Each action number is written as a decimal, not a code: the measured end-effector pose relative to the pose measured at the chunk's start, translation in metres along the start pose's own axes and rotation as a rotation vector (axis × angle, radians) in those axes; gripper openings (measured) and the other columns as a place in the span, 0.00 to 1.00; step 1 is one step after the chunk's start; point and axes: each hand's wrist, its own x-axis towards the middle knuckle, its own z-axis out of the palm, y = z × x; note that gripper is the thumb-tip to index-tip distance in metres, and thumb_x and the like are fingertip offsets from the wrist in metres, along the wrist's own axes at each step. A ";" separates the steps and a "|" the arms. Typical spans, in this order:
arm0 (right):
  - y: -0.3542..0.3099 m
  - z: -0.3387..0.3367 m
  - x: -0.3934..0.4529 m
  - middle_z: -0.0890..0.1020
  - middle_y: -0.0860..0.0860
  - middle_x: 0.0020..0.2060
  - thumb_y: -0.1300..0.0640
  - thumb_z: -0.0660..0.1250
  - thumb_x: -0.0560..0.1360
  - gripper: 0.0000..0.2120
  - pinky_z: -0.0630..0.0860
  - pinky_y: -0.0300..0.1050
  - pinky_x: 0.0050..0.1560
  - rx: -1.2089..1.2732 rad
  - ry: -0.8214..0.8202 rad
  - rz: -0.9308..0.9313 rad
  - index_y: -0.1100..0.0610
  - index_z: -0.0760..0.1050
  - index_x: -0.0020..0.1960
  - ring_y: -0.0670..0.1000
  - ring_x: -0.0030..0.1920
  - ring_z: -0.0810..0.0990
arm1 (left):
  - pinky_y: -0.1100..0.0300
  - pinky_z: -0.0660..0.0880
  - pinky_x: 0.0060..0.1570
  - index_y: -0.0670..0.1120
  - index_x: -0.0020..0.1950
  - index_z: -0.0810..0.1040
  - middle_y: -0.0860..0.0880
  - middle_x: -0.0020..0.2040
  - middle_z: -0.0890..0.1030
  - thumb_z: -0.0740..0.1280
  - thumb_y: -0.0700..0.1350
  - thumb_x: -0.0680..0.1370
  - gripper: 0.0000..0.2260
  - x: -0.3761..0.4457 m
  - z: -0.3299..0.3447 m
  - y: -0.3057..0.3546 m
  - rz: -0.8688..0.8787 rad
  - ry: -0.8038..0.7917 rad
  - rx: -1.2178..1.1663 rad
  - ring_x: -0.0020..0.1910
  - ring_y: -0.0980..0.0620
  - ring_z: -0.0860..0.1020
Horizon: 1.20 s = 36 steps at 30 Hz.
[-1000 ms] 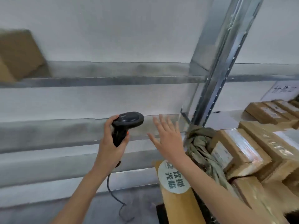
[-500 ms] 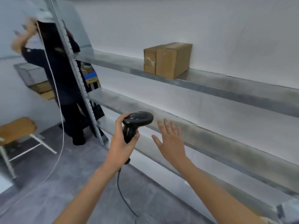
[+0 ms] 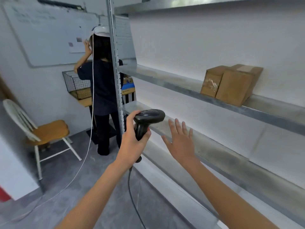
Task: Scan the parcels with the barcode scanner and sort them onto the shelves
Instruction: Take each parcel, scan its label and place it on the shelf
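Scanner (image 3: 146,120) gripped by left fingers (image 3: 130,119); right fingers (image 3: 179,128) spread; boxes (image 3: 231,84) shelved beyond.

Shelf room ahead of my hands

Beyond my right hand (image 3: 180,142), the shelves (image 3: 231,164) lie bare; two cardboard boxes (image 3: 231,84) block the shelf above.

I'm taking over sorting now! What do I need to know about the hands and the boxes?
Left hand: grips the scanner by its handle, cord hanging down.
Right hand: open, holding nothing, hovering in front of the lower shelf.
Done: two cardboard boxes stand side by side on the middle shelf.
Left: no other parcels show in this view; find them, scan, and shelve.
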 end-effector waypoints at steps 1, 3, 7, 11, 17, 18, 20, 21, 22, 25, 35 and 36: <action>0.000 -0.005 0.010 0.45 0.51 0.82 0.36 0.48 0.82 0.33 0.43 0.61 0.79 -0.001 0.021 0.024 0.47 0.41 0.82 0.57 0.81 0.42 | 0.66 0.78 0.47 0.71 0.68 0.60 0.50 0.56 0.82 0.70 0.37 0.80 0.34 0.010 -0.001 -0.004 0.011 -0.001 -0.008 0.49 0.54 0.83; 0.004 -0.017 0.032 0.45 0.51 0.82 0.36 0.48 0.82 0.34 0.43 0.61 0.78 -0.014 0.069 0.067 0.48 0.41 0.82 0.58 0.81 0.43 | 0.70 0.77 0.48 0.67 0.71 0.60 0.50 0.60 0.81 0.71 0.36 0.80 0.33 0.031 0.000 -0.009 0.027 -0.008 -0.029 0.52 0.57 0.83; 0.018 -0.040 0.079 0.46 0.51 0.82 0.36 0.50 0.82 0.34 0.42 0.61 0.78 -0.018 0.157 0.127 0.48 0.42 0.82 0.57 0.81 0.43 | 0.73 0.75 0.48 0.60 0.72 0.60 0.57 0.62 0.78 0.71 0.34 0.80 0.32 0.076 0.013 -0.016 0.068 -0.044 -0.080 0.52 0.62 0.82; 0.031 -0.052 0.127 0.47 0.50 0.82 0.38 0.50 0.83 0.33 0.41 0.60 0.78 -0.028 0.227 0.165 0.49 0.44 0.82 0.56 0.81 0.43 | 0.73 0.76 0.47 0.62 0.71 0.61 0.66 0.55 0.81 0.71 0.34 0.80 0.31 0.120 0.028 -0.030 0.088 -0.081 -0.112 0.50 0.55 0.83; 0.056 -0.080 0.193 0.51 0.51 0.81 0.39 0.54 0.83 0.33 0.44 0.60 0.79 -0.031 0.462 0.199 0.50 0.48 0.82 0.56 0.81 0.47 | 0.66 0.78 0.55 0.56 0.73 0.61 0.73 0.56 0.78 0.70 0.32 0.79 0.31 0.213 0.053 -0.043 0.216 -0.103 -0.211 0.54 0.56 0.83; 0.061 -0.086 0.204 0.51 0.52 0.81 0.39 0.53 0.83 0.33 0.45 0.60 0.78 -0.067 0.478 0.215 0.50 0.48 0.82 0.57 0.81 0.48 | 0.64 0.79 0.56 0.55 0.73 0.61 0.72 0.56 0.78 0.70 0.32 0.79 0.31 0.231 0.062 -0.042 0.229 -0.116 -0.233 0.53 0.55 0.83; 0.073 -0.097 0.226 0.49 0.52 0.82 0.38 0.52 0.83 0.33 0.44 0.60 0.78 -0.162 0.475 0.255 0.50 0.48 0.82 0.58 0.81 0.47 | 0.65 0.79 0.55 0.56 0.73 0.61 0.69 0.55 0.80 0.70 0.33 0.80 0.31 0.260 0.082 -0.045 0.246 -0.165 -0.271 0.53 0.54 0.83; 0.079 -0.101 0.236 0.48 0.53 0.82 0.38 0.52 0.83 0.33 0.43 0.60 0.78 -0.204 0.465 0.280 0.50 0.47 0.82 0.58 0.81 0.45 | 0.66 0.79 0.54 0.58 0.73 0.61 0.66 0.54 0.81 0.70 0.33 0.80 0.31 0.273 0.092 -0.048 0.247 -0.190 -0.292 0.52 0.53 0.83; 0.086 -0.105 0.245 0.47 0.53 0.82 0.37 0.51 0.83 0.33 0.42 0.60 0.78 -0.235 0.457 0.305 0.50 0.47 0.82 0.58 0.81 0.44 | 0.66 0.78 0.52 0.61 0.71 0.62 0.63 0.54 0.82 0.70 0.33 0.80 0.31 0.284 0.100 -0.052 0.246 -0.208 -0.316 0.51 0.52 0.83; 0.102 -0.109 0.268 0.46 0.53 0.82 0.37 0.49 0.83 0.33 0.40 0.60 0.78 -0.271 0.422 0.383 0.50 0.46 0.82 0.58 0.81 0.41 | 0.67 0.77 0.53 0.65 0.69 0.63 0.55 0.58 0.82 0.71 0.34 0.79 0.32 0.312 0.123 -0.070 0.221 -0.237 -0.374 0.54 0.50 0.84; 0.117 -0.147 0.320 0.45 0.61 0.81 0.36 0.53 0.82 0.40 0.40 0.62 0.77 -0.419 0.085 0.781 0.63 0.48 0.80 0.63 0.80 0.42 | 0.51 0.79 0.55 0.68 0.68 0.63 0.58 0.50 0.82 0.71 0.35 0.80 0.32 0.382 0.178 -0.089 0.153 -0.384 -0.556 0.48 0.38 0.82; 0.116 -0.148 0.324 0.45 0.62 0.80 0.37 0.54 0.82 0.38 0.39 0.62 0.77 -0.422 0.025 0.816 0.63 0.51 0.80 0.64 0.80 0.42 | 0.51 0.79 0.55 0.69 0.67 0.63 0.57 0.49 0.82 0.71 0.35 0.79 0.32 0.386 0.182 -0.091 0.149 -0.400 -0.574 0.48 0.37 0.82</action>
